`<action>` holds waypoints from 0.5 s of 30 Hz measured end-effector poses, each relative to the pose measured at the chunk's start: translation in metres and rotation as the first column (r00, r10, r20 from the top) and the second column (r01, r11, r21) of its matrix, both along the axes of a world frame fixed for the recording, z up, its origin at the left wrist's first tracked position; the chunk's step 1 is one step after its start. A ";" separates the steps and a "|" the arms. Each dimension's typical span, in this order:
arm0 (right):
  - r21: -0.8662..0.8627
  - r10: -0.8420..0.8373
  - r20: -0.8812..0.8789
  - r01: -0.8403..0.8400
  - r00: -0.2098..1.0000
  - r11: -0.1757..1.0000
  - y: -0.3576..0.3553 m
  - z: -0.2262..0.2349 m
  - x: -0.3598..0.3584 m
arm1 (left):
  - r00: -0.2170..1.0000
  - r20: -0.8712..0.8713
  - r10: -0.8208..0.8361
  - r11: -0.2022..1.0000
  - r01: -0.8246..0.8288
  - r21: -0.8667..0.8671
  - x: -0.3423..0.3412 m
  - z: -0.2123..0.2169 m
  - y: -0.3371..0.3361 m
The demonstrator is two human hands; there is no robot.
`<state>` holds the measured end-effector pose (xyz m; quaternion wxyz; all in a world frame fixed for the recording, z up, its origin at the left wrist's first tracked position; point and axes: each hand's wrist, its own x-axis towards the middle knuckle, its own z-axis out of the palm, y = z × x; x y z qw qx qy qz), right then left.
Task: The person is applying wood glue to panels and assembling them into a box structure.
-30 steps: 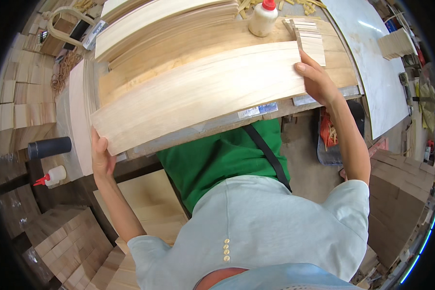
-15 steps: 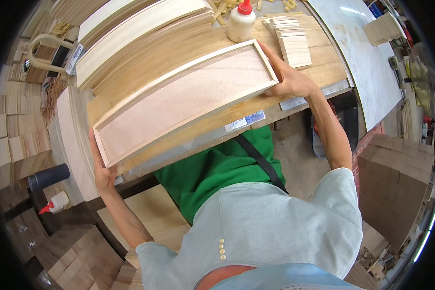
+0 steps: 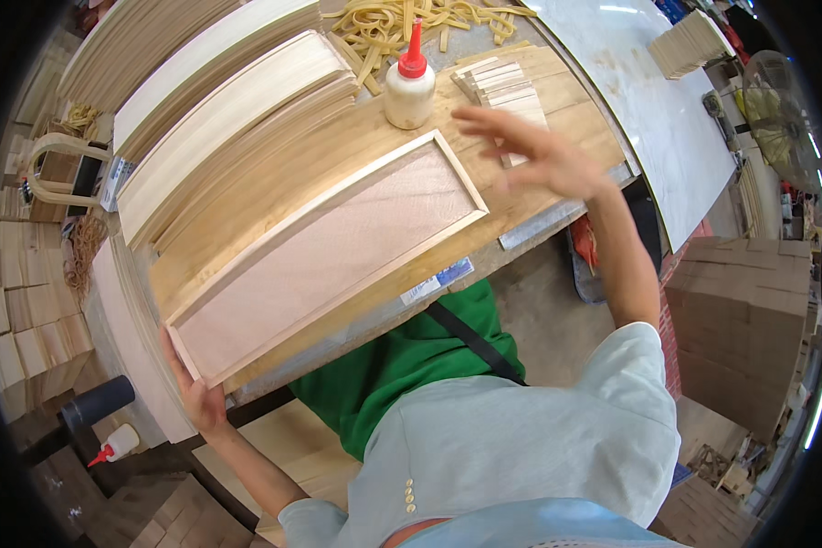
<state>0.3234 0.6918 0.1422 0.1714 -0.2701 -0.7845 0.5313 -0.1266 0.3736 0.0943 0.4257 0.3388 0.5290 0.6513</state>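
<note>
In the head view, the left hand (image 3: 199, 399) grips the near-left corner of the long shallow pale-wood framed tray (image 3: 324, 254), fingers curled under its edge. The right hand (image 3: 541, 157) hovers open, fingers spread and holding nothing, just past the tray's far end, over a stack of short thin wooden slats (image 3: 507, 89). A white glue bottle with a red nozzle (image 3: 409, 84) stands beside those fingers.

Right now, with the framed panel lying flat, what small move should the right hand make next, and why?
Probably reach for the glue bottle: the right hand is open above the bench beside it, while the left hand steadies the near end of the framed panel.
</note>
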 end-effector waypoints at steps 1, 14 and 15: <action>0.075 -0.189 0.168 0.179 0.968 0.981 0.012 0.014 -0.007 | 1.000 0.003 -0.016 1.000 0.016 0.011 -0.004 -0.001 -0.003; 0.440 -0.293 0.761 -0.130 0.579 0.888 0.237 -0.051 -0.011 | 0.970 -0.155 0.185 0.977 -0.199 -0.081 -0.005 0.003 -0.079; 0.452 -0.301 0.758 -0.133 0.578 0.882 0.239 -0.055 -0.010 | 0.975 -0.152 0.163 0.982 -0.175 -0.066 -0.005 -0.002 -0.086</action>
